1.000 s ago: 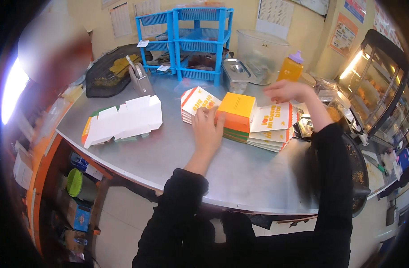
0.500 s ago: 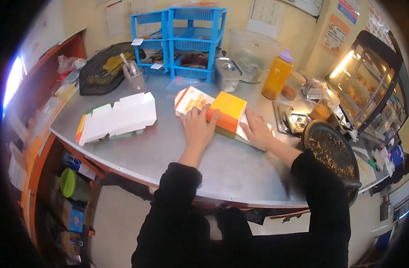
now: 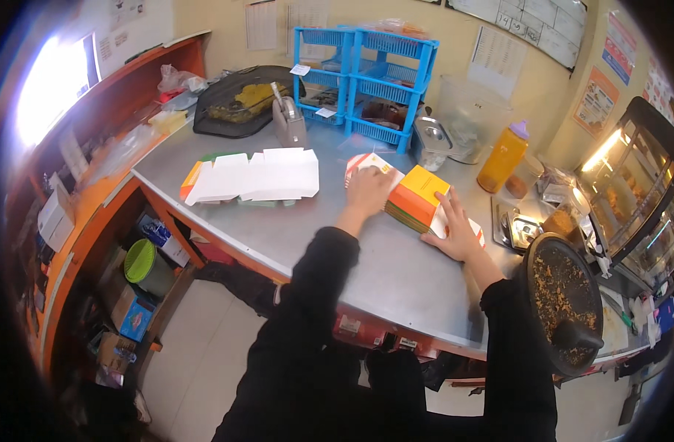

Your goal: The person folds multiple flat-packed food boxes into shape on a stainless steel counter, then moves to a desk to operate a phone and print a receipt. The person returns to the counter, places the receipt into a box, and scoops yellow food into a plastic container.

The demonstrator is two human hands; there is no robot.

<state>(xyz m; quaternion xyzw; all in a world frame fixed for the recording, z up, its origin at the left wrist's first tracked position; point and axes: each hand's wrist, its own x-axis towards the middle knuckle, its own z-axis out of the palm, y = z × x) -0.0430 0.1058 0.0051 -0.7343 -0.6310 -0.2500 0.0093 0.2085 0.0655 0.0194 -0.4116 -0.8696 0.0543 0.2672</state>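
A stack of flattened cardboard food cartons [image 3: 423,185], yellow and orange with white printed ends, lies on the metal table ahead of me. My left hand [image 3: 366,194] is closed over the printed white end on the left, its fingers bent and their tips partly hidden. At the other end, my right hand [image 3: 457,230] lies open, fingers spread against the stack's right side and thumb apart. To the left, a single unfolded carton [image 3: 256,177] rests with its white inside up, apart from both hands.
Blue plastic shelves [image 3: 359,85] stand behind the stack. A yellow squeeze bottle [image 3: 503,157], a metal container [image 3: 430,140] and a lit food warmer [image 3: 624,177] are beyond it. A dark mortar with a pestle [image 3: 562,302] sits at right; a dark tray [image 3: 241,103] is back left.
The view has turned, shifting the table's things rightward in the picture. My left hand has slid from the orange edge onto the white printed end. My right hand's fingers have spread against the stack.
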